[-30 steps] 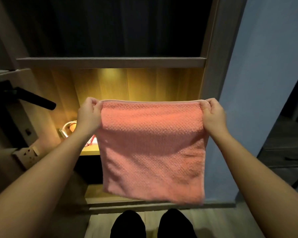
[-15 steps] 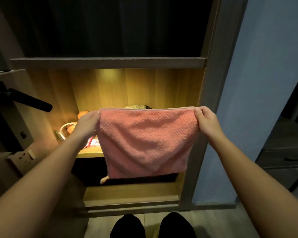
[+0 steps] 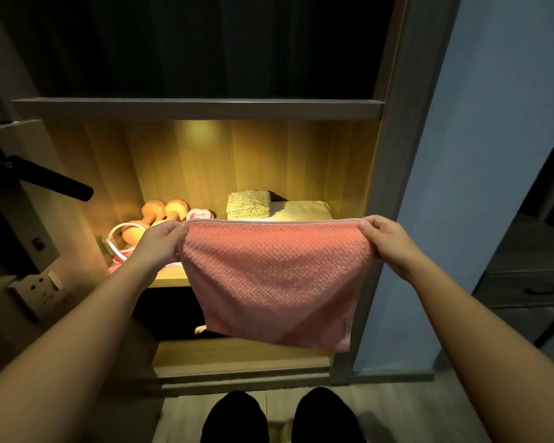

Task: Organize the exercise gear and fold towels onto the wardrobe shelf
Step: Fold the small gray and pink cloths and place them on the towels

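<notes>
Lit wardrobe shelf (image 3: 170, 282) is open at front; orange dumbbells (image 3: 165, 211) sit at left, folded beige towels (image 3: 248, 204) at back right. Arms stretched fwd, left hand (image 3: 160, 241) and right hand (image 3: 387, 241) each pinch a top corner, fingers curled over hem. Pink towel (image 3: 275, 279) hangs in front of shelf edge, top hem level, running left-right.

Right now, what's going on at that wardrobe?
A person holds a pink towel up in front of the lit wardrobe shelf. The left hand and right hand each pinch a top corner, so the towel hangs free. It is not yet on the shelf. On the shelf lie orange dumbbells at the left and folded beige towels at the right.
</notes>
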`<state>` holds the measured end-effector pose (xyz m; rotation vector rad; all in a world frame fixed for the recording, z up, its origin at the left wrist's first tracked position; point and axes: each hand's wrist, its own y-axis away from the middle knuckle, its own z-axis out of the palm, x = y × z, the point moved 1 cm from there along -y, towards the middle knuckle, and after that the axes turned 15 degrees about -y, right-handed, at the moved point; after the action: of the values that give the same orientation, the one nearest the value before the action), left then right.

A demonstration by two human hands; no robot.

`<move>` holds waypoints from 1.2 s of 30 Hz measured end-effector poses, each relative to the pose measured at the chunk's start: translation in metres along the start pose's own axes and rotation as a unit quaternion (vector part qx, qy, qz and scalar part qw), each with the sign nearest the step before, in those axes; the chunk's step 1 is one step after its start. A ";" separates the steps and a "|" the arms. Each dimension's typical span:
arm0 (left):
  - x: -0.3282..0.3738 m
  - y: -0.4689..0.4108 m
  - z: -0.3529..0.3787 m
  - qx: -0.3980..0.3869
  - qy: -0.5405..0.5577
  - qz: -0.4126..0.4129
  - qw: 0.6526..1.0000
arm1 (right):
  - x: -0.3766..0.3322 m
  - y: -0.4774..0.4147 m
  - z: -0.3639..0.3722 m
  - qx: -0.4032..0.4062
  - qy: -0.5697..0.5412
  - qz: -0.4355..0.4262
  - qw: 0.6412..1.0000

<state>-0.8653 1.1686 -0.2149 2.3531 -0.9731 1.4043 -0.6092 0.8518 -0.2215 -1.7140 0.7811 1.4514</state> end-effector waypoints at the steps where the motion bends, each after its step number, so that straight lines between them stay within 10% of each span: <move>1: -0.001 0.002 0.000 0.001 0.000 -0.003 1.000 | 0.002 0.002 0.000 -0.028 -0.007 0.028 0.999; 22: -0.034 0.033 0.013 -0.031 0.022 -0.064 0.997 | 0.038 0.033 0.012 -0.029 -0.030 0.055 0.998; 36: -0.135 0.180 0.045 -0.161 0.016 -0.154 0.975 | 0.133 0.176 0.005 -0.041 -0.077 0.261 0.961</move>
<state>-0.9932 1.0677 -0.3764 2.1215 -0.7227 1.0722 -0.7353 0.7631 -0.3796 -1.4903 1.1579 1.9658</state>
